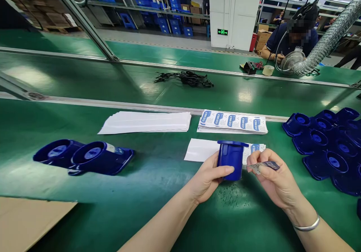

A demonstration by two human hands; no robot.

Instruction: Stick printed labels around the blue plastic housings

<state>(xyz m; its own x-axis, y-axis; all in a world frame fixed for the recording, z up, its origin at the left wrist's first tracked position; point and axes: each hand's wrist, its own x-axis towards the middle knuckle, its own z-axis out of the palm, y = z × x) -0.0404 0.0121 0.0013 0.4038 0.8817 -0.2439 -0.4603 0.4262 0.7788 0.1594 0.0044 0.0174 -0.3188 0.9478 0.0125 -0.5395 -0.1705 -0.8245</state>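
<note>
Right at the near edge of the green counter (118,207), the left hand (207,178) holds a blue plastic housing (231,160) upright, its fingers (222,169) wrapped around the lower side. Just beside it, the right hand (275,180) pinches a small printed label (263,165) between thumb and fingertips, close to the housing's side. Behind the housing lies a label backing sheet (200,150) flat on the counter. Farther back sit a stack of white sheets (146,122) and a stack of printed label sheets (232,121). Toward the left edge lie 2 blue housings (84,156) on their sides, touching each other. Along the right edge is a pile of blue housings (327,147). A cardboard sheet (25,222) fills the near-left corner.
</note>
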